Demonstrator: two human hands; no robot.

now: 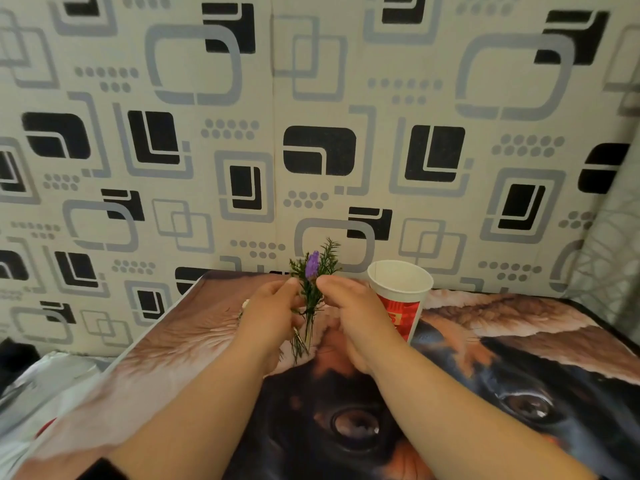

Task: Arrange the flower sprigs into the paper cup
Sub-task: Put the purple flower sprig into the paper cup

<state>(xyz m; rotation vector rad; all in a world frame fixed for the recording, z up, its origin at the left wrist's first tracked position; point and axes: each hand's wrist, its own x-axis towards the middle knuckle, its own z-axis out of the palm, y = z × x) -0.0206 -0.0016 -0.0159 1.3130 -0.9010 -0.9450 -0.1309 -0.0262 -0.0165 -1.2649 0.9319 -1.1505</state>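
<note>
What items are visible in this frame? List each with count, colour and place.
white paper cup with red print: one, upright and looking empty, right of the hands on the cloth
green flower sprig with a purple bloom: one small bunch, held upright between both hands
dog-print table cloth, brown and black: one, covers the table
black, grey and cream patterned wall: one, behind the table
left hand: one, gripping the sprig's stems
right hand: one, fingertips pinching near the bloom
</note>
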